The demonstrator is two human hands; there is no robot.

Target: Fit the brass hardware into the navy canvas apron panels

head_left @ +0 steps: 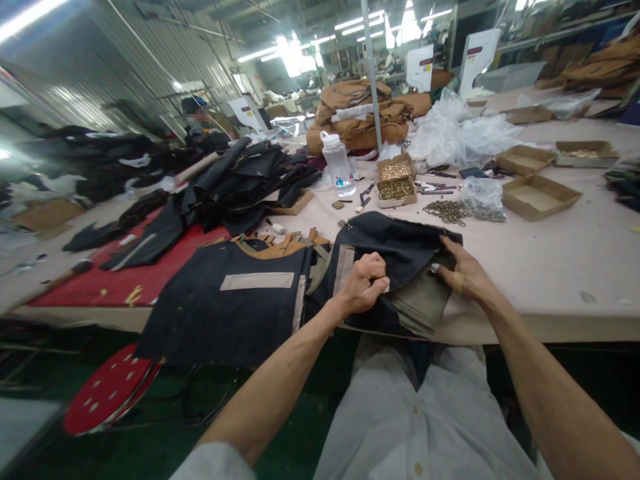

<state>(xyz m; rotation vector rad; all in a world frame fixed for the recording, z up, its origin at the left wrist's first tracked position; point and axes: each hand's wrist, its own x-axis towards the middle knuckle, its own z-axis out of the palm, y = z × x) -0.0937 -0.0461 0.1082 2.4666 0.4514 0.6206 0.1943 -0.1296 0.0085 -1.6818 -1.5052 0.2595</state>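
Observation:
Dark navy fabric (pixel 385 243) lies in a stack at the table's front edge, its near part folded over olive green layers (pixel 425 300). My left hand (pixel 367 283) is closed in a fist above the stack, with a small pale bit showing by the thumb; what it holds is too small to name. At the stack's right side my right hand (pixel 457 270) grips the edge of the navy fabric, a pale wrap on one fingertip and tape at the thumb's base. Left of the stack lies another dark piece (pixel 200 300) with a beige strip (pixel 257 281).
Small boxes of metal parts (pixel 397 190), loose rings (pixel 447 211) and a water bottle (pixel 339 163) stand behind the stack. Cardboard trays (pixel 540 197) are at right. Dark garments (pixel 240 180) pile up at left, above a red stool (pixel 107 390). A person (pixel 200 127) is farther back.

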